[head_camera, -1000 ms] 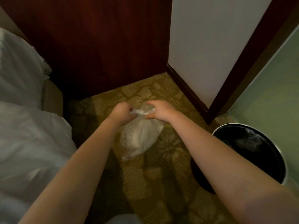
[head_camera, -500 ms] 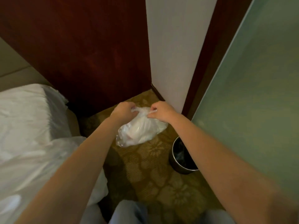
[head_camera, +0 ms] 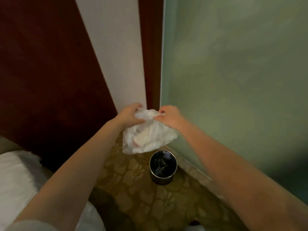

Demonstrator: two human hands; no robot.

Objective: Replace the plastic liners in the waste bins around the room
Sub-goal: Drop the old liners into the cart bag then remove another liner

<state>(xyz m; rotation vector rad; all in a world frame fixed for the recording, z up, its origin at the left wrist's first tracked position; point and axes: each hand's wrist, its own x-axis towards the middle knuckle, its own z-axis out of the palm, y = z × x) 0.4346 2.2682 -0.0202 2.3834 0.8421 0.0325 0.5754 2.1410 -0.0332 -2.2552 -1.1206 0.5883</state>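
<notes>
The left hand [head_camera: 131, 115] and right hand [head_camera: 168, 116] each pinched the neck of the filled clear liner [head_camera: 150, 137], which hung in the air just beyond the waste bin [head_camera: 163, 167]. Twisting the neck tight before knotting would likely prevent spills. A second earlier the bin sat at the right edge; now it was central

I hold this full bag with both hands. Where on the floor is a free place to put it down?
Bare carpet lies between the bed and the bin, and also in front of the bin, toward you. It is tight between the bin and the green wall. The bag hides the corner.
</notes>
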